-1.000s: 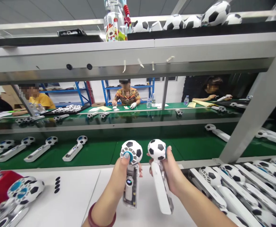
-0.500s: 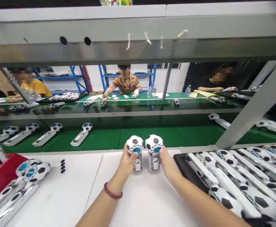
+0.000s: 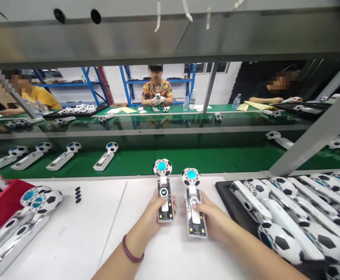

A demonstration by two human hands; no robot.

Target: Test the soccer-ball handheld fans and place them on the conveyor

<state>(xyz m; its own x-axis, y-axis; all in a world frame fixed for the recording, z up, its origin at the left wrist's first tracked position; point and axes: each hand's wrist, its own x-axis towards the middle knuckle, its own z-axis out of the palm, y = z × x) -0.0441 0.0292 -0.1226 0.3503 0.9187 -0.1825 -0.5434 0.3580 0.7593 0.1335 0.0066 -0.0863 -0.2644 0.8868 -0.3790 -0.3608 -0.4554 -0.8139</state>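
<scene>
Two football-headed devices with clear handles are held upright side by side over the white worktop. My left hand is wrapped round the handle of the left device, thumb on its front near a small lit round display. In my right hand is the right device, its handle gripped with the thumb across the front. Both heads face me with bright blue centres. The two devices stand apart, the right one slightly lower.
A black tray of similar devices lies at the right. Two more devices rest beside a red bin at left, near several black discs. Others lie on the green belt. Three people sit opposite; a metal post slants at right.
Both devices have tilted up from a ball-forward pose, now showing their fronts and blue centres, and my hands have shifted down the handles. The person opposite now holds a ball-headed piece.
</scene>
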